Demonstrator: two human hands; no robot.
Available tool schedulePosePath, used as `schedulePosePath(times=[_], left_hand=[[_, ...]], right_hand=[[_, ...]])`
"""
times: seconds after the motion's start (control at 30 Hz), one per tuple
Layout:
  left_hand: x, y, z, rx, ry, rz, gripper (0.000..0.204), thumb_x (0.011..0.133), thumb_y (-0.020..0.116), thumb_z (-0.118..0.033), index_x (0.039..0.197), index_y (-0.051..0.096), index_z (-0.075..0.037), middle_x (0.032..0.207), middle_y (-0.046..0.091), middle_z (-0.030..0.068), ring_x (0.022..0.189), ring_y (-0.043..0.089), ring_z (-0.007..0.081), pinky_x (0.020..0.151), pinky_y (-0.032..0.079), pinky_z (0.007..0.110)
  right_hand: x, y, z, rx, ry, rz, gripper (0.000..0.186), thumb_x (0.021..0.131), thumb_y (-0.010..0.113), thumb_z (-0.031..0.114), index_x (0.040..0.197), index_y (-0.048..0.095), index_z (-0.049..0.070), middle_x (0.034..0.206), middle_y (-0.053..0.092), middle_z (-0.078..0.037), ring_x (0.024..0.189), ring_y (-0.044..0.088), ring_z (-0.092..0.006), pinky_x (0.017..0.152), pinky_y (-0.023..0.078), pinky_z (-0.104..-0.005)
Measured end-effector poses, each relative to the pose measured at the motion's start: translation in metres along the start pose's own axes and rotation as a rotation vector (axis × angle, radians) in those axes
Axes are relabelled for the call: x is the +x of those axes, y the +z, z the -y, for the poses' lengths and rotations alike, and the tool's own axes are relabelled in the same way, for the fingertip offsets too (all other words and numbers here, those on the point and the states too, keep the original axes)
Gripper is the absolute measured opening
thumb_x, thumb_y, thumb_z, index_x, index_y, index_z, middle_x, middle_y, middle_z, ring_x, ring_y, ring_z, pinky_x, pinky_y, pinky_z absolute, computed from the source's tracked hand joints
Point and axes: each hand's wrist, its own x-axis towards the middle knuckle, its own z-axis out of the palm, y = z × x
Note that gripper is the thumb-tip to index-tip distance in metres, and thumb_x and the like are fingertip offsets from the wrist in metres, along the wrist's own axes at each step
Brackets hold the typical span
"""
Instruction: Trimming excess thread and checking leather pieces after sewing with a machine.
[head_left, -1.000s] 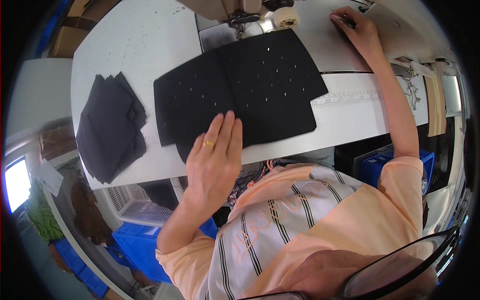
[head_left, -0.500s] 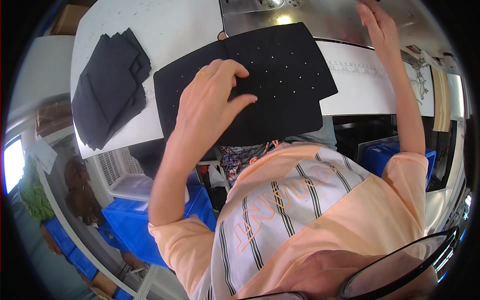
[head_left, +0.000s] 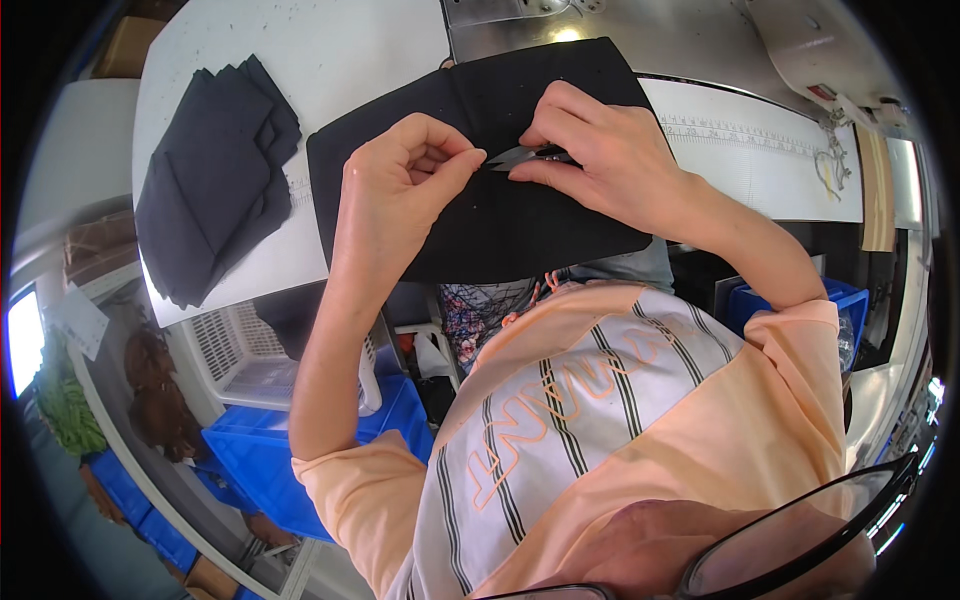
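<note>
A black fabric piece (head_left: 400, 120) lies spread before me, partly over the table's near edge. Above its middle, my right hand (head_left: 610, 150) holds a small pair of thread snips (head_left: 512, 157), blades pointing left. My left hand (head_left: 415, 180) pinches thumb and forefinger together right at the tips of the blades. What sits in that pinch is too small to make out. Both hands hide part of the fabric. To the left lies a stack of folded dark fabric pieces (head_left: 215, 170).
The white table (head_left: 330, 50) carries a printed ruler strip (head_left: 720, 130) on the right. Beyond the fabric is a metal machine bed (head_left: 680, 45). Below the table at left are a white plastic basket (head_left: 250, 350) and a blue bin (head_left: 270, 460); another blue bin (head_left: 850, 305) stands at right.
My right hand has come down from the upper right to the fabric's middle and now shows the snips. My left hand's fingers have closed from spread into a pinch.
</note>
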Motion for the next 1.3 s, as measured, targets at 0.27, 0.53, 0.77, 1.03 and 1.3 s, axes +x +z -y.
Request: schedulePosePath(times=[0.27, 0.53, 0.77, 1.03, 1.3], left_hand=[[-0.001, 0.000, 0.004, -0.011, 0.019, -0.004, 0.009, 0.081, 0.069, -0.007, 0.082, 0.064, 0.001, 0.069, 0.063, 0.0021, 0.064, 0.057, 0.0056, 0.060, 0.046, 0.020], [-0.010, 0.000, 0.001, -0.213, 0.013, -0.013, 0.010, 0.081, 0.068, -0.005, 0.083, 0.064, 0.003, 0.071, 0.064, 0.0031, 0.067, 0.058, 0.0058, 0.061, 0.047, 0.020], [-0.142, -0.031, 0.013, 0.990, -0.095, -0.005, 0.004, 0.079, 0.064, -0.005, 0.077, 0.065, -0.001, 0.085, 0.065, 0.0093, 0.074, 0.060, 0.0263, 0.066, 0.047, 0.033], [-0.135, 0.036, 0.033, 0.745, 0.394, -0.245, 0.031, 0.068, 0.066, 0.004, 0.096, 0.067, -0.008, 0.106, 0.061, 0.0096, 0.100, 0.057, 0.0271, 0.092, 0.040, 0.044], [-0.067, 0.038, 0.023, 0.848, 0.589, -0.219, 0.037, 0.062, 0.064, 0.004, 0.098, 0.067, -0.003, 0.113, 0.063, 0.0090, 0.093, 0.059, 0.0214, 0.083, 0.049, 0.035]], right_hand=[[0.006, 0.005, -0.001, -0.057, -0.067, 0.024, 0.026, 0.076, 0.072, 0.026, 0.083, 0.057, 0.006, 0.083, 0.051, -0.004, 0.062, 0.058, -0.0224, 0.050, 0.045, -0.0333], [0.010, 0.002, 0.006, -0.156, -0.116, 0.077, 0.027, 0.077, 0.071, 0.028, 0.081, 0.053, 0.008, 0.084, 0.050, -0.003, 0.065, 0.060, -0.0242, 0.051, 0.047, -0.0361], [-0.013, -0.054, -0.055, 0.009, 0.254, -0.103, 0.017, 0.079, 0.073, 0.014, 0.087, 0.062, 0.003, 0.077, 0.055, 0.001, 0.069, 0.050, -0.0067, 0.063, 0.041, -0.0210], [-0.039, -0.066, -0.094, 0.061, 0.412, -0.242, 0.026, 0.078, 0.076, 0.024, 0.090, 0.064, 0.004, 0.078, 0.057, 0.002, 0.069, 0.051, -0.0075, 0.062, 0.041, -0.0223], [-0.044, -0.063, -0.092, 0.041, 0.357, -0.270, 0.020, 0.081, 0.073, 0.014, 0.094, 0.062, 0.004, 0.082, 0.060, 0.004, 0.071, 0.049, -0.0029, 0.067, 0.040, -0.0179]])
